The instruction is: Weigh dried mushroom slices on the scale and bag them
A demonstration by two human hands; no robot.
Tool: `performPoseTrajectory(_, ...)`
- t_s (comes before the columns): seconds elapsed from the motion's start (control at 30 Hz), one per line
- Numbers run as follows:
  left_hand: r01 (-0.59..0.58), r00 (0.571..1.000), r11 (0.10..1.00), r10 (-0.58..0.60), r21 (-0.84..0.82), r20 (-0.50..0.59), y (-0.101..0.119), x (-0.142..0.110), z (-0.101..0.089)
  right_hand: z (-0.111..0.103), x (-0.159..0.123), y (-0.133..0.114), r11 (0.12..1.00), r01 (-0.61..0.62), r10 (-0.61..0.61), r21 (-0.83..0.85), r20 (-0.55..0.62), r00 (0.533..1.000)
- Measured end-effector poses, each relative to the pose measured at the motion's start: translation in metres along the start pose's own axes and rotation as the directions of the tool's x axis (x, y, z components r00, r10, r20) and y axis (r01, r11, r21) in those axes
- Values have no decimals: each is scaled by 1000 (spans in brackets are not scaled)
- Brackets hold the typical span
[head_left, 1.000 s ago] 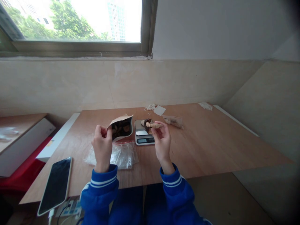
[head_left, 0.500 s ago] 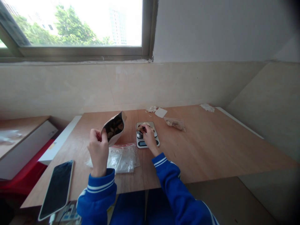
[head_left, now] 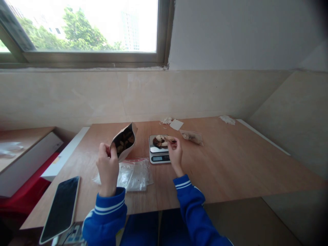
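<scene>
My left hand (head_left: 109, 165) is closed on the near edge of a pouch (head_left: 133, 143), which it tilts above the table with its mouth open toward me. Inside the dark-lined pouch lie several brown and tan dried slices (head_left: 125, 141). Over the right side of a small kitchen scale (head_left: 151, 158), my right hand (head_left: 176, 153) pinches a tan dried mushroom slice (head_left: 169, 138). A small heap of cream and dark brown dried pieces (head_left: 159, 141) rests on the scale's plate. The scale's display is lit, but its digits are too small to read.
Clear zip bags (head_left: 135, 176) lie flat before the scale. A filled clear bag (head_left: 192, 136) is at its right. Behind are a white paper square (head_left: 176, 124) and pale scraps (head_left: 166, 120). A tablet (head_left: 61, 208) overhangs the table's left front edge.
My right hand has moved right from over the middle of the scale to its right side, uncovering the heap and display. The left hand and pouch have hardly moved.
</scene>
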State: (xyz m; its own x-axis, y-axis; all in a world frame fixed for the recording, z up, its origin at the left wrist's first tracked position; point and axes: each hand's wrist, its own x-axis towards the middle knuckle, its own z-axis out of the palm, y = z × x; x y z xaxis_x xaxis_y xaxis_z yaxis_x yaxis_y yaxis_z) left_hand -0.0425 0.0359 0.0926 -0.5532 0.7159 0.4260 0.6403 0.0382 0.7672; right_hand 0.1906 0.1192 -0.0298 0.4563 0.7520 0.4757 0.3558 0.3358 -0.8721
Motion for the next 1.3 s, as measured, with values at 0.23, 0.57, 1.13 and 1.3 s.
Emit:
performPoseTrajectory(0.23,6,1000,1000,-6,8,-5,2,-1,-1,-37,-6,66,971,-63,28,-229,-153,988)
performPoseTrajectory(0.57,4,1000,1000,-4,4,16,5,-1,1,-45,-10,73,925,-46,2,-377,-115,993)
performPoseTrajectory(1.13,33,999,999,-33,2,27,3,-4,0,-45,-13,72,925,-21,-17,-378,-95,995)
performPoseTrajectory(1.3,24,998,1000,-24,-12,57,2,-1,0,-34,-7,75,970,-34,21,-241,-55,998)
